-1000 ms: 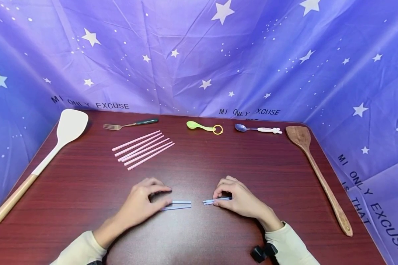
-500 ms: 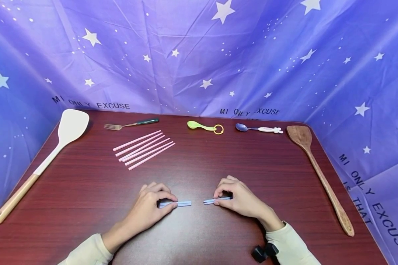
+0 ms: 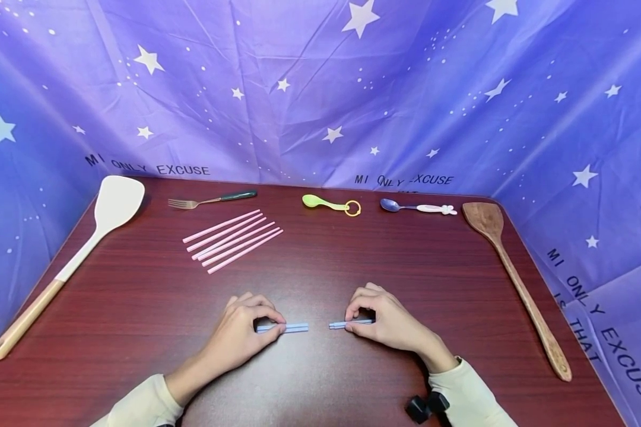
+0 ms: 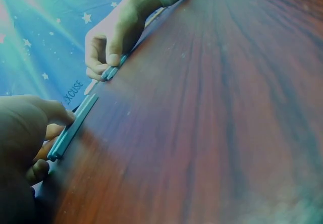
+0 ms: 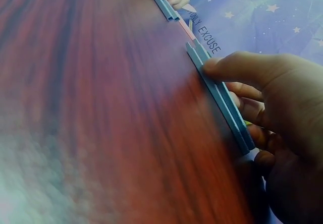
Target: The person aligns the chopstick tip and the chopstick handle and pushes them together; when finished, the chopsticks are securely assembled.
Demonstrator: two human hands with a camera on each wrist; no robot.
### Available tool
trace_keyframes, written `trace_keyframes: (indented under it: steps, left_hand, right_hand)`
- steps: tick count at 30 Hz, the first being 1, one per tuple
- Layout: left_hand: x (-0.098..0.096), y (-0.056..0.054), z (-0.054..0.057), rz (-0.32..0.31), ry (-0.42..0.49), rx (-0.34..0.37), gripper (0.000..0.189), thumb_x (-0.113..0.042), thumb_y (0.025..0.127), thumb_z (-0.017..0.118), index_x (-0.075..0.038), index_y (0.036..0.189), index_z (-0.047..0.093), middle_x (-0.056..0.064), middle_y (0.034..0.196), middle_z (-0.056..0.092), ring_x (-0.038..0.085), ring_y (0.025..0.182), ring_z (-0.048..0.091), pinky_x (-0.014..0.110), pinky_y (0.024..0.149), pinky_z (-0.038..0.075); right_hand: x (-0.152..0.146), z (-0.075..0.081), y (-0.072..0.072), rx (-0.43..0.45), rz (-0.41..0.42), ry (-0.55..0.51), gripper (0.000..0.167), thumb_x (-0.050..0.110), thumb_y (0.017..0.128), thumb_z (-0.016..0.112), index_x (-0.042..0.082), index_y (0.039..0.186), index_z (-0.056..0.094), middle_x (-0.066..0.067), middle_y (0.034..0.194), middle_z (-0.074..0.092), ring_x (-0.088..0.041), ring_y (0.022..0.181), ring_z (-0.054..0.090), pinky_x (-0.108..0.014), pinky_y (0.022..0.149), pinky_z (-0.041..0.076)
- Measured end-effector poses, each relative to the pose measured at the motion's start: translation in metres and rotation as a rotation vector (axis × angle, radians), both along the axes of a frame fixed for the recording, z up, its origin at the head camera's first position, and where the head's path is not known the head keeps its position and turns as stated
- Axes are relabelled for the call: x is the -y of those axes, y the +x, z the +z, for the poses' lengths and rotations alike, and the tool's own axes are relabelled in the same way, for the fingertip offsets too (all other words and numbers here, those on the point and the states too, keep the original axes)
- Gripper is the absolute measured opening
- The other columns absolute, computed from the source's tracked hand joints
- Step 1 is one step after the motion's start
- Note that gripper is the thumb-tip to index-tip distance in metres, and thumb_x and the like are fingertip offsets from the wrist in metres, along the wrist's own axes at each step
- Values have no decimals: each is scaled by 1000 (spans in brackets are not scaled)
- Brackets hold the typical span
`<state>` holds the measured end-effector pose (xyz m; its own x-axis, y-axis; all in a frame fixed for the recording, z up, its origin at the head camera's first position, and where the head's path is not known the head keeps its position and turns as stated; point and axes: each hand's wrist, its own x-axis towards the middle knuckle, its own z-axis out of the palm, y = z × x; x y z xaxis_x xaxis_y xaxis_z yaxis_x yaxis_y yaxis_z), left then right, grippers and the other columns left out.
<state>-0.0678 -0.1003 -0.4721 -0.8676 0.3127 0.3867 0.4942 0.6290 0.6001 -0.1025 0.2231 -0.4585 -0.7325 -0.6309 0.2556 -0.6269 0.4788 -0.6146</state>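
My left hand [image 3: 240, 327] pinches a pair of short, slim blue sticks [image 3: 297, 327] between thumb and fingers, near the middle of the table. Facing it, my right hand [image 3: 389, 319] pinches a second pair of short blue sticks [image 3: 338, 325]. A small gap separates the two pairs, which lie roughly in line with each other. In the left wrist view the left pair [image 4: 75, 128] sits side by side, low over the tabletop. The right pair [image 5: 222, 103] shows in the right wrist view with the ends slightly uneven under the thumb.
Several pink chopsticks [image 3: 235, 237] lie beyond the left hand. Along the back are a fork [image 3: 208, 201], a green spoon [image 3: 326, 203] and a purple spoon [image 3: 406, 206]. A white spatula [image 3: 119, 204] lies at left, a wooden spatula [image 3: 504, 255] at right.
My left thumb and fingers have closed on the left blue sticks, drawing the splayed pair together. The right pair's ends have become slightly straighter; the right hand has barely moved.
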Motion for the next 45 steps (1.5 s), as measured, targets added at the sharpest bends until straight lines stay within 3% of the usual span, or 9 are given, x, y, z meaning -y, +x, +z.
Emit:
trace_keyframes:
  steps: [3,4,9,15,19,25,34,45]
  left_hand:
    - [0,0,0,7,7,17,18,-20,76,90,-32,84,79,-23,86,69,-1,81,53,26,75,31]
    - [0,0,0,14,13,36,18,-20,77,89,-32,85,80,-23,87,69,0,83,54,27,81,37]
    - [2,0,2,40,57,62,16,-21,79,89,-31,88,80,-21,90,70,2,89,61,38,86,46]
    - [3,-2,9,36,95,45,12,-22,82,87,-28,90,81,-20,91,72,0,88,67,29,81,49]
    - [4,-7,16,22,132,-12,12,-18,82,87,-23,91,81,-16,91,73,1,85,69,21,77,52]
    - [4,-19,27,25,140,-86,13,-13,82,87,-20,91,81,-13,90,72,2,82,68,16,75,50]
    - [1,-38,43,7,166,-119,11,-12,86,83,-19,94,80,-6,91,72,6,80,66,16,69,44]
    - [-6,-41,41,-25,185,-79,8,-13,88,82,-18,94,80,-9,92,70,2,80,63,15,69,46]
  right_hand:
    - [0,0,0,-9,0,-2,19,18,85,85,30,89,71,16,87,65,-4,82,51,-20,73,43]
    - [0,0,-1,-13,1,-4,19,18,85,85,30,89,71,16,87,65,-4,82,51,-20,73,43]
    - [1,1,-2,-26,10,-22,18,16,86,84,28,89,71,15,88,65,-4,84,53,-20,74,44]
    - [0,5,-3,35,15,-95,12,10,87,82,18,90,73,9,89,66,-10,80,58,-22,70,48]
    - [-1,7,-5,68,-1,-116,9,9,88,81,13,91,73,7,89,65,-10,76,58,-22,66,48]
    - [1,17,-10,55,-33,-122,8,12,90,80,16,92,74,10,90,64,-9,79,58,-23,69,48]
    - [16,34,-23,-16,-41,-175,16,7,87,81,20,91,72,7,90,64,-7,80,57,-26,67,49]
    - [28,40,-28,-8,-39,-180,14,8,88,80,20,90,72,8,91,64,-6,82,57,-22,69,46]
